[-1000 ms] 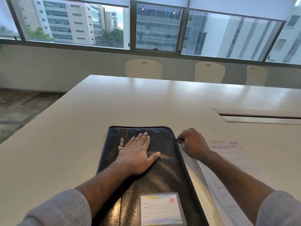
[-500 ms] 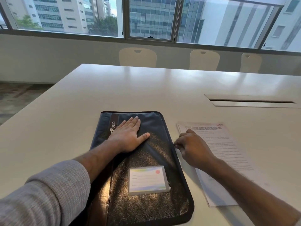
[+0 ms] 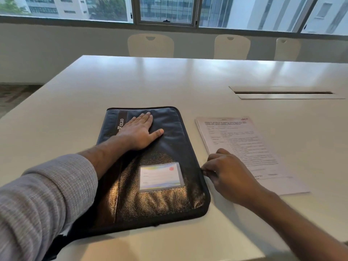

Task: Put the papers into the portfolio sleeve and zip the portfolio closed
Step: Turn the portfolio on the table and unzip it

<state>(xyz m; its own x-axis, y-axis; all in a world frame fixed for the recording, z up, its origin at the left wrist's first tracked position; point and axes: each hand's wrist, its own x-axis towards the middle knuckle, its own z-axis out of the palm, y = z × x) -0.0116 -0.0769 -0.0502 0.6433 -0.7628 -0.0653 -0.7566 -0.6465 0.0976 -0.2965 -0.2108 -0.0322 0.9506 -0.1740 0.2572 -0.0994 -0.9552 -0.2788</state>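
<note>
- Windows with office blocks beyond run along the far wall, three pale chairs (image 3: 150, 45) stand under them, and our white surface (image 3: 169, 81) fills most of the view, with a long cable slot (image 3: 284, 92) set into it on the right.
- We keep the dark portfolio (image 3: 162, 200) flat on the surface in front of us, its label pocket (image 3: 161, 177) facing up; from here it looks closed.
- Our left hand (image 3: 138, 131) lies on the far half of the cover, fingers straight and together, thumb spread, holding nothing. We judge it is there to pin the case so it cannot slide when the zip is pulled.
- Our right hand (image 3: 228, 177) sits at the portfolio's right edge, about halfway along it, fingers curled and tips pinched against the zip track. We take it to be gripping the zip pull, though the pull itself is too small to make out.
- The papers (image 3: 244, 140) lie in a neat stack just right of the portfolio, outside it, their near corner under our right hand and wrist.
- So the papers are not yet in the sleeve; we judge the case must be opened first.
</note>
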